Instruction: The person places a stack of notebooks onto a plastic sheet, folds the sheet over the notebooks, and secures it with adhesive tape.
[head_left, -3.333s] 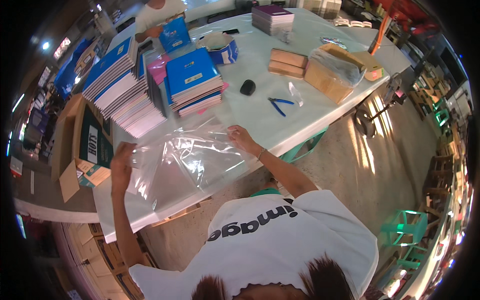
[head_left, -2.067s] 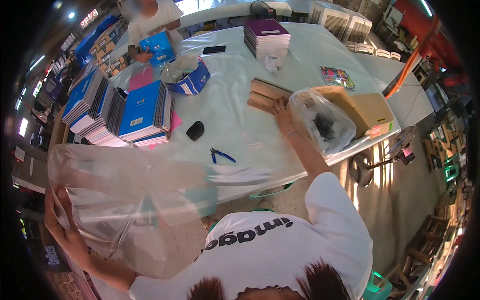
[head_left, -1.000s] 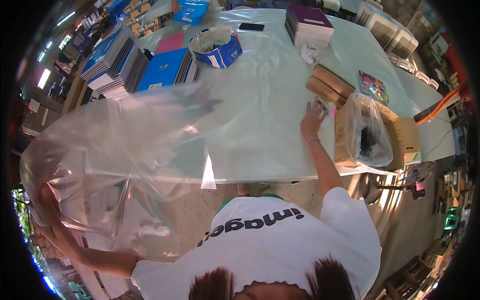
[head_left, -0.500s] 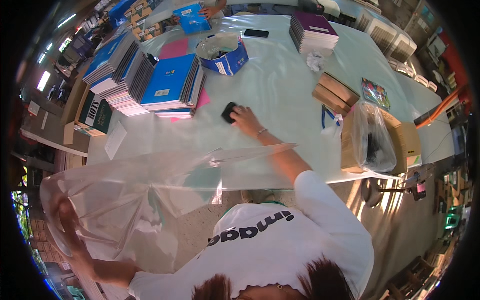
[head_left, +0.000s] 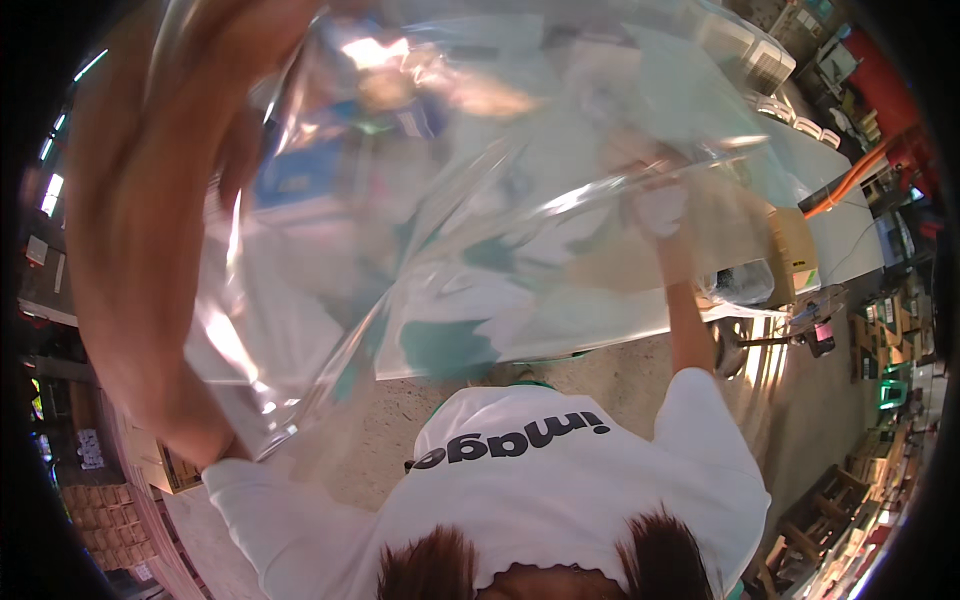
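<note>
Raised close in front of me at the upper left, my left hand [head_left: 235,75] is large and blurred, its fingers closed on a clear plastic sheet [head_left: 420,250]. The sheet spreads creased and shiny across the middle, over the worktable. My right hand [head_left: 648,165] is reached out over the right part of the table. It shows only smeared through the plastic, so its fingers and anything in them cannot be made out. Behind the film, a stack of blue spiral notebooks [head_left: 300,175] shows faintly at the left.
At the table's right edge stands an open cardboard box [head_left: 793,245] with a clear bag [head_left: 742,282] in it. Orange tubing [head_left: 850,185] lies farther right. Below the near edge the concrete floor [head_left: 590,400] shows. Most of the tabletop is blurred by the film.
My left hand has swung up from the lower left, lifting the plastic sheet across the view. My right hand has moved right, away from the black object's earlier spot; that object is no longer discernible.
</note>
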